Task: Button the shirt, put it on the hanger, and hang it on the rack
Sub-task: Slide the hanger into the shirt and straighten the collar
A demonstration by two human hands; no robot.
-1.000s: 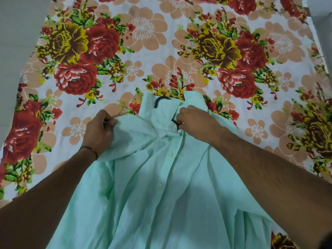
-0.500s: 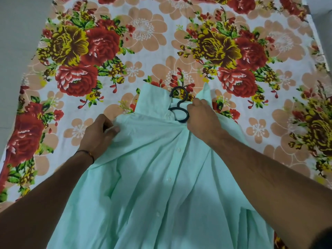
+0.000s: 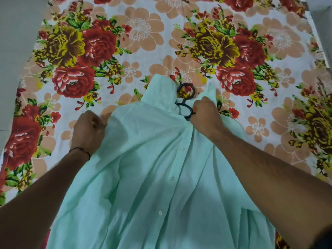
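The green shirt (image 3: pixel 152 159) lies on the flowery sheet (image 3: pixel 143 33), with its collar at the far end. The black hanger (image 3: pixel 185 100) pokes its hook out of the collar. The right hand (image 3: pixel 204 115) has its fingers curled tight round the hanger, just under the hook. The left hand (image 3: pixel 88 130) pinches the cloth at the left shoulder. I think the left hand should tug that shoulder smooth over the hidden hanger arm, while the right hand holds the hook in the middle.
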